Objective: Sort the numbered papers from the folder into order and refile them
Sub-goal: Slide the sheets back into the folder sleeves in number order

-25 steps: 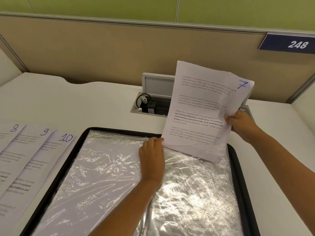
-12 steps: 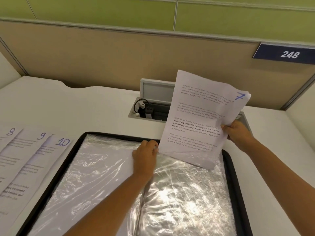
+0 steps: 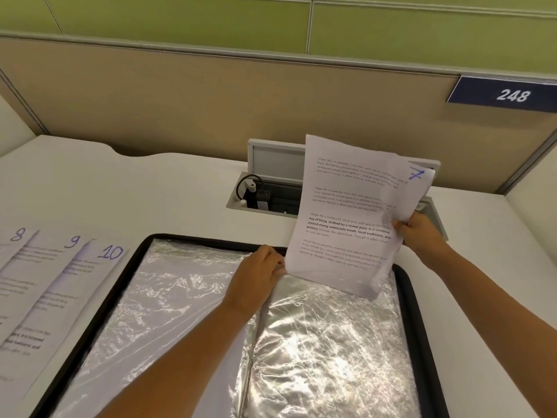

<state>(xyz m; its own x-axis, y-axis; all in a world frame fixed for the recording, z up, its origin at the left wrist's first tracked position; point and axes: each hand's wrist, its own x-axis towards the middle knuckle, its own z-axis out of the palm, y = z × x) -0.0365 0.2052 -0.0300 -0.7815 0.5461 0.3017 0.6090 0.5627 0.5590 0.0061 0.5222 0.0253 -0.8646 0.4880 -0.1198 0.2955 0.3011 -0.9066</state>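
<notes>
Now the right hand (image 3: 417, 233) pinches the stack of papers (image 3: 352, 212) by its right edge, thumb curled over the front, with the sheet marked 7 on top. The stack is held up off the desk, tilted, its long axis running from the far upper end down toward the person, and its lower edge hangs over the far right part of the open folder (image 3: 417, 321). The left hand (image 3: 256, 280) sits at the top of the folder near the middle fold, knuckles up, fingers curled at the lip of a plastic sleeve (image 3: 328, 342), right beside the stack's lower left corner; whether the fingertips are actually pinching the sleeve open or just resting there, I cannot tell, because they are tucked under the hand. So here is the relation that matters: the bottom edge of the papers is just above and to the right of those left fingers, and the sleeve mouth lies directly below it. My read is that the right hand is the carrier and the left is the nearer one to the opening, so the sheet needs to drop straight down its long axis into the sleeve. Over on the left of the desk, sheets 8 (image 3: 15, 251), 9 (image 3: 60, 260) and 10 (image 3: 99, 267) lie fanned and overlapping, well apart from both hands.
</notes>
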